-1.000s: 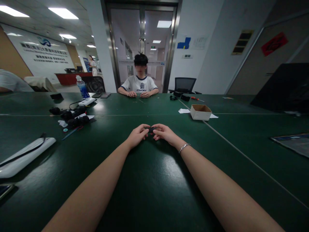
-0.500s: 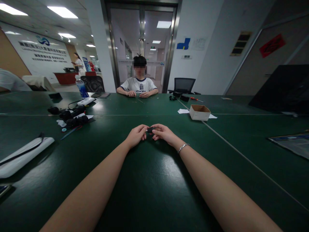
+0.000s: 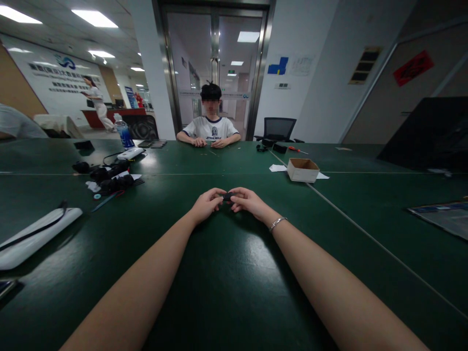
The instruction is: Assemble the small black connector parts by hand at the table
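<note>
Doors (image 3: 215, 46) stand beyond the glossy green table (image 3: 234, 302).

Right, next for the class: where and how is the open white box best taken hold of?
Probably the near wall of the open white box, pinched at its rim from above and the near side with the right hand, once it releases the black piece. The open top exposes that rim, the wall faces the wearer, and white paper shows at both sides.
</note>
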Available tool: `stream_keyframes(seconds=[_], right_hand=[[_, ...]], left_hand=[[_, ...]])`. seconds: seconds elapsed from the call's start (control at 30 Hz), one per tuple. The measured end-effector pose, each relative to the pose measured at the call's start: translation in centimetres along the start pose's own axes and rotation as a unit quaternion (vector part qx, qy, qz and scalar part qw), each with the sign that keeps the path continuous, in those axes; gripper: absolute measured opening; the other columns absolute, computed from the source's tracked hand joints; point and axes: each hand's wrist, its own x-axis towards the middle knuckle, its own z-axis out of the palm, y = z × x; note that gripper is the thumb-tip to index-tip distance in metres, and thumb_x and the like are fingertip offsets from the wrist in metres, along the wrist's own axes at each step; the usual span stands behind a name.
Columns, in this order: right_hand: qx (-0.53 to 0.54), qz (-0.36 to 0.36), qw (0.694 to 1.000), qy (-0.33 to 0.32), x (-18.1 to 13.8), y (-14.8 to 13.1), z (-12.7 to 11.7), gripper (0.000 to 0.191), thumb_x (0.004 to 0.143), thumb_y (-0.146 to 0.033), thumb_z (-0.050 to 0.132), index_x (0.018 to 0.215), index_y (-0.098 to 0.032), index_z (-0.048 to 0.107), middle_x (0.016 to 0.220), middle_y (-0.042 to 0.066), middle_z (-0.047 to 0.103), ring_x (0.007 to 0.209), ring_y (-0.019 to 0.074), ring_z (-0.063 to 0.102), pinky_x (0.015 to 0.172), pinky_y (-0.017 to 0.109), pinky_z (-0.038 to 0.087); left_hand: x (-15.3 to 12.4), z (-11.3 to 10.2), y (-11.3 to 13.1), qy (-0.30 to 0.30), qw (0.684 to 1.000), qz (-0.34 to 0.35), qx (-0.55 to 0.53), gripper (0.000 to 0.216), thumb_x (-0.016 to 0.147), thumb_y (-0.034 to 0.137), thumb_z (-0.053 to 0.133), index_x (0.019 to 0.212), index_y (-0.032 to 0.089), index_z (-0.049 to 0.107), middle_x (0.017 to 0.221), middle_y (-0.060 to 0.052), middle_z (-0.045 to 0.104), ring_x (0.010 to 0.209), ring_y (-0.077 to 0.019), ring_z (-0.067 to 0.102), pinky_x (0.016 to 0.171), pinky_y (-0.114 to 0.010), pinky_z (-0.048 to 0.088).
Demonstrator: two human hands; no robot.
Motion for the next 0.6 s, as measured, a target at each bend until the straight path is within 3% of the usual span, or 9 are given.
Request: stream_keyframes(seconds=[0.1,0.27,0.4,0.6], right_hand=[[0.001,0.002,1.0,0.002,-0.1,-0.14,0.1,0.018,0.086,-0.007,0.06,0.102,-0.014,0.056,0.078,0.004,0.067,0.056,0.0089,0.064,0.051,0.015,0.056],[-0.001,0.005,1.0,0.005,-0.26,-0.36,0.25,0.017,0.087,-0.005,0.057,0.102,-0.013,0.056,0.077,0.004,0.067,0.055,0.0089,0.063,0.051,0.015,0.055],[-0.004,0.007,1.0,0.008,-0.29,-0.43,0.28,0.018,0.087,-0.005,0.058,0.103,-0.013,0.056,0.079,0.005,0.067,0.056,0.009,0.063,0.052,0.015,0.055],[-0.006,0.011,1.0,0.011,-0.36,-0.63,0.46,0.016,0.088,-0.004,0.055,0.102,-0.012,0.055,0.078,0.005,0.067,0.055,0.0086,0.063,0.051,0.015,0.055]], left_hand=[[-0.03,0.03,0.04,-0.007,1.0,-0.002,-0.008,0.035,0.086,0.039,0.044,0.107,0.015,0.059,0.068,-0.001,0.056,0.053,-0.0095,0.049,0.049,-0.02,0.037],[-0.14,0.15,0.29,0.006,1.0,0.003,0.008,0.035,0.084,0.04,0.051,0.108,0.016,0.058,0.071,0.0,0.056,0.055,-0.0093,0.049,0.05,-0.02,0.038],[-0.14,0.16,0.33,-0.003,1.0,0.003,0.003,0.039,0.088,0.045,0.041,0.104,0.014,0.059,0.063,0.0,0.053,0.051,-0.0091,0.047,0.049,-0.021,0.037],[-0.06,0.12,0.17,0.001,1.0,0.004,-0.004,0.036,0.086,0.041,0.048,0.108,0.015,0.058,0.07,-0.001,0.056,0.054,-0.0089,0.049,0.049,-0.02,0.037]])
